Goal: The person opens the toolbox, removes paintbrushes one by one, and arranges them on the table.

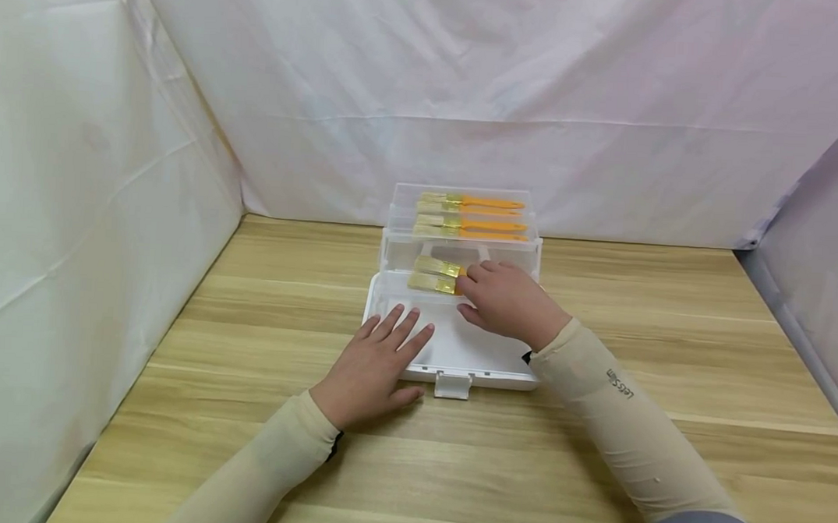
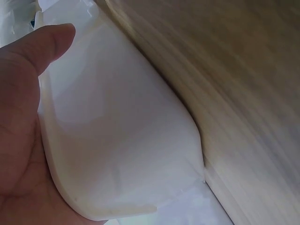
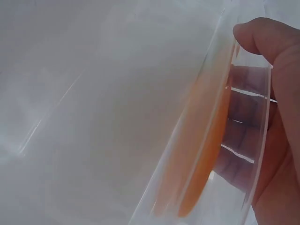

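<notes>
A plastic box with a white base (image 1: 467, 345) stands open, its clear trays raised in steps behind. My left hand (image 1: 379, 365) lies with spread fingers over the base's front left corner, and its thumb stays outside. In the left wrist view that thumb (image 2: 49, 42) is beside the white side wall (image 2: 117, 122). My right hand (image 1: 508, 300) grips the front wall of the lowest clear tray (image 3: 258, 187), fingers inside and thumb outside. Two paintbrushes (image 1: 432, 283) with pale bristles lie in that tray, their orange handles (image 3: 201, 173) partly hidden by the hand.
Further orange-handled paintbrushes (image 1: 494, 226) lie in the upper clear trays (image 1: 403, 214). A white latch (image 1: 452, 385) hangs at the box's front. The wooden table (image 1: 642, 295) extends around the box, with white cloth (image 1: 469, 76) hanging behind and at the sides.
</notes>
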